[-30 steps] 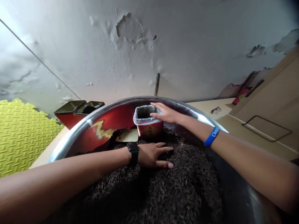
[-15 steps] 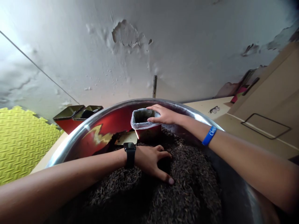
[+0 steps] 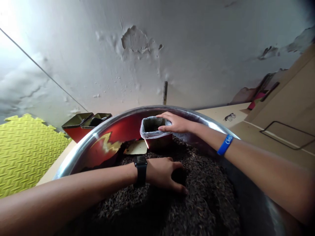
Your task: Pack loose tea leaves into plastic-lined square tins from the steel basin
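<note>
A large shiny metal basin (image 3: 98,128) holds a heap of dark, dry, leaf-like bits (image 3: 204,183). Against its far inner wall stands a red tin (image 3: 159,143) lined with a clear plastic bag (image 3: 148,134), with some dark material inside. My right hand (image 3: 175,122) grips the tin's right rim, thumb over the liner and fingers at the back edge. Pressed into the heap in front of the tin is my left hand (image 3: 164,173), fingers and thumb spread, fingertips partly sunk in the bits. A pale flat piece (image 3: 135,147) lies left of the tin.
Two open red tins (image 3: 78,131) stand outside the basin at the left, beside a yellow textured mat (image 3: 31,150). Glasses (image 3: 229,117) lie on the pale surface at the right, near a cardboard-coloured box (image 3: 295,98). A peeling wall (image 3: 197,55) rises behind.
My left hand has sunk deeper into the dark bits, its fingertips now less visible. My right hand keeps its hold on the tin. The view has shifted slightly.
</note>
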Available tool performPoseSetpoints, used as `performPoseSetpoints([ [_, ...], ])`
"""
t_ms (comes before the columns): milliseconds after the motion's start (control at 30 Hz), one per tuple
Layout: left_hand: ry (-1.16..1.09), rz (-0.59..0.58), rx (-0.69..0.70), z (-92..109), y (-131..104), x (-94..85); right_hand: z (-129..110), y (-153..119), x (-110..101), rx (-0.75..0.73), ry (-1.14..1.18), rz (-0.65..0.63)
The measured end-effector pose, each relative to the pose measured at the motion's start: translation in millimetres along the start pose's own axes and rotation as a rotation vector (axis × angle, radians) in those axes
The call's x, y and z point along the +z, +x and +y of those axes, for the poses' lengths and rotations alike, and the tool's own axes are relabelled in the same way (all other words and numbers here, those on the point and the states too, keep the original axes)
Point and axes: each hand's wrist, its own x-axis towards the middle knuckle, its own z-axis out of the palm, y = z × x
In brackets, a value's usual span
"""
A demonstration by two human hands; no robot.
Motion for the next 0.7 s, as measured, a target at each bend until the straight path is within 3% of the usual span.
performPoseSetpoints([
  [700,0.008,0.062,0.235,-5.4,0.9,-10.4,-4.3,-2.7,-6.7,-0.051,-0.030,-0.006],
])
